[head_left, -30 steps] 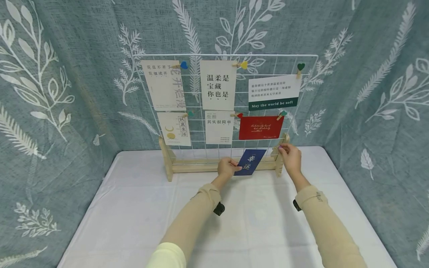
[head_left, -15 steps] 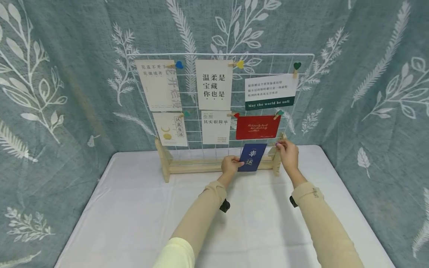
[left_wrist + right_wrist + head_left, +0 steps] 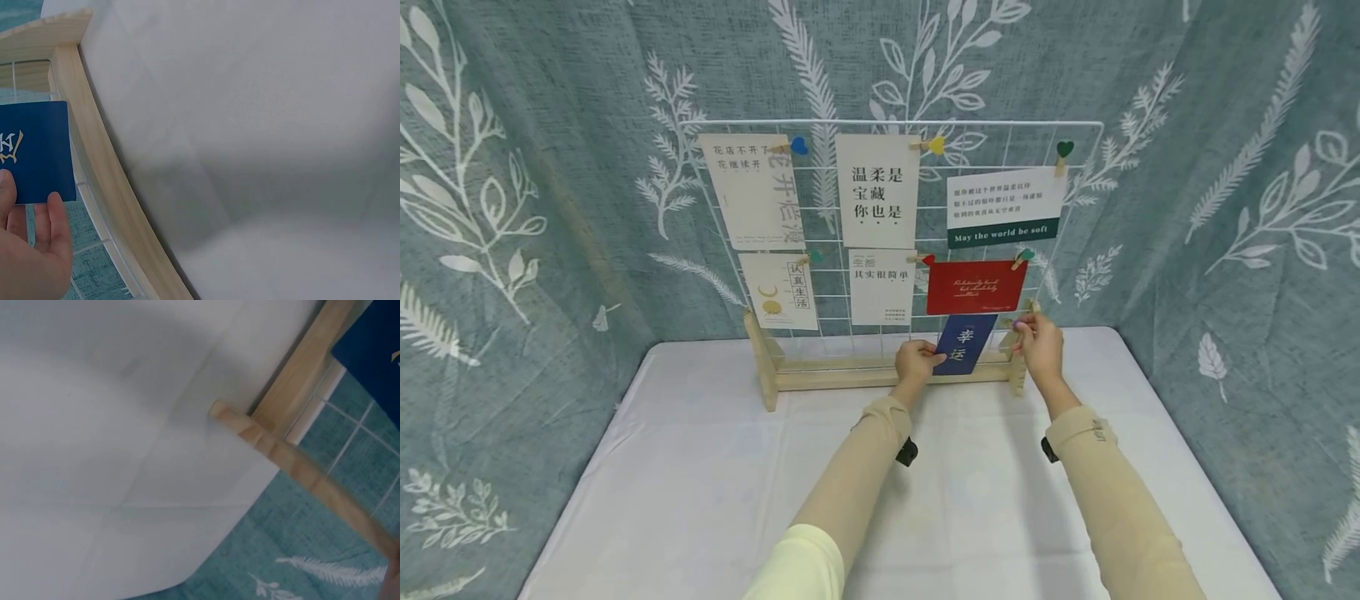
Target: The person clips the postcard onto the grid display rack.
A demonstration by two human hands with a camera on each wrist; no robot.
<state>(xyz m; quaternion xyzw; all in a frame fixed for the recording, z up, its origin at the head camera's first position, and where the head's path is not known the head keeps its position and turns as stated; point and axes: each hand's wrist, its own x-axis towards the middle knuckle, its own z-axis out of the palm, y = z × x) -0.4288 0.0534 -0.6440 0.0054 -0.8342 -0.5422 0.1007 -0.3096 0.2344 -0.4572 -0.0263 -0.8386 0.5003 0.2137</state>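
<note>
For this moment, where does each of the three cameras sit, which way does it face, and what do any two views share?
Head: worn high, facing forward and down at the wire grid; both sleeves, the left hand and the right hand show.
Left wrist: low beside the wooden base, looking along the white table cover; only the fingers show.
Right wrist: low, facing the base's post; no hand clearly shows.
Shared: all three show the blue card.

light: even, soft | shadows: faint | right wrist view: blurred, perhaps defocused
</note>
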